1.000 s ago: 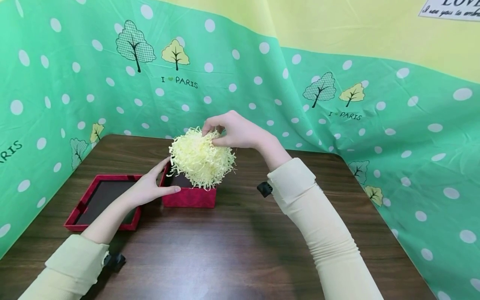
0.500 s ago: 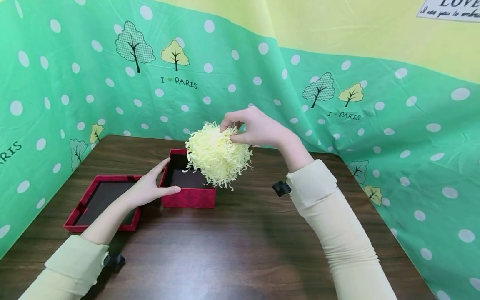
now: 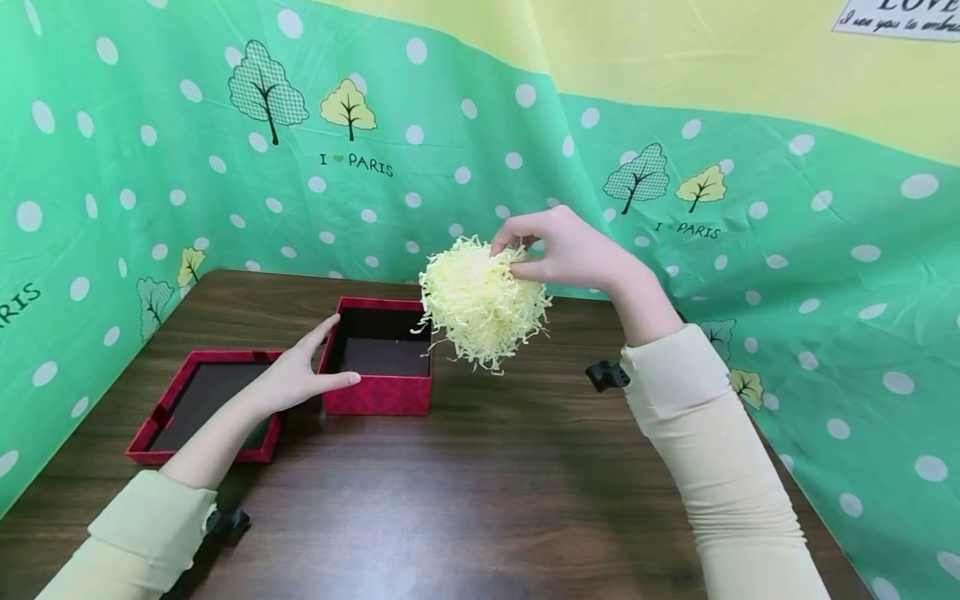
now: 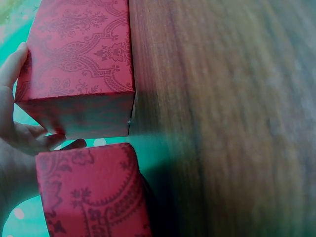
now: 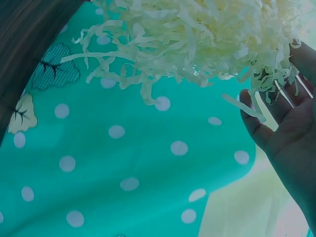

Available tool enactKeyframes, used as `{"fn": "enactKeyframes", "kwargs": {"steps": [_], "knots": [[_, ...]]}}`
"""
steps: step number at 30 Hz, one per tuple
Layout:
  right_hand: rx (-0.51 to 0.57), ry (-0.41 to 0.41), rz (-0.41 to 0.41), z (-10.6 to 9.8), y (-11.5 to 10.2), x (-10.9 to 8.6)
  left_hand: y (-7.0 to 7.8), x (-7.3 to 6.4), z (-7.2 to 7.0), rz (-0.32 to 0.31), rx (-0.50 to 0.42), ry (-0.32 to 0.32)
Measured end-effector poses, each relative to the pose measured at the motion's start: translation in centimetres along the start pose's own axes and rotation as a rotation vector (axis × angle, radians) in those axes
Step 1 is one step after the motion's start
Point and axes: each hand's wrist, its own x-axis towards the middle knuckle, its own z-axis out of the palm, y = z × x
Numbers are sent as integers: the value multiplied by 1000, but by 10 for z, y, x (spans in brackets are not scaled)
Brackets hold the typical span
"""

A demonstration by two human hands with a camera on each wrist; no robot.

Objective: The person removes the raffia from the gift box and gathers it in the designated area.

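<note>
In the head view my right hand (image 3: 573, 250) pinches a fluffy clump of pale yellow shredded paper (image 3: 483, 304) from above and holds it over the table. Loose strands hang off the clump (image 5: 187, 39) around my fingers in the right wrist view. My left hand (image 3: 300, 375) lies against the near left corner of a red patterned box (image 3: 378, 396), fingers spread along its left side and thumb at the front rim. Its dark inside shows no paper. The left wrist view shows my thumb on the box's front face (image 4: 81, 54) and fingers along its left wall.
Left of the box lies its red lid (image 3: 176, 400), dark inside upward, partly covered by my left forearm. Both stand on a dark wood table (image 3: 420, 508). A green dotted cloth (image 3: 450, 108) hangs behind the table and along both sides.
My right hand has carried the shredded paper rightward, from over the box to beyond its right side, uncovering the box's inside. The left hand and lid stay put.
</note>
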Motion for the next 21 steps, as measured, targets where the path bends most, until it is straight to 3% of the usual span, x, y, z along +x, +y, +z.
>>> {"fn": "enactKeyframes", "kwargs": {"steps": [21], "knots": [[-123,57,73,-31,20,-51,2,-3,-1,-17,-4,-20]]}}
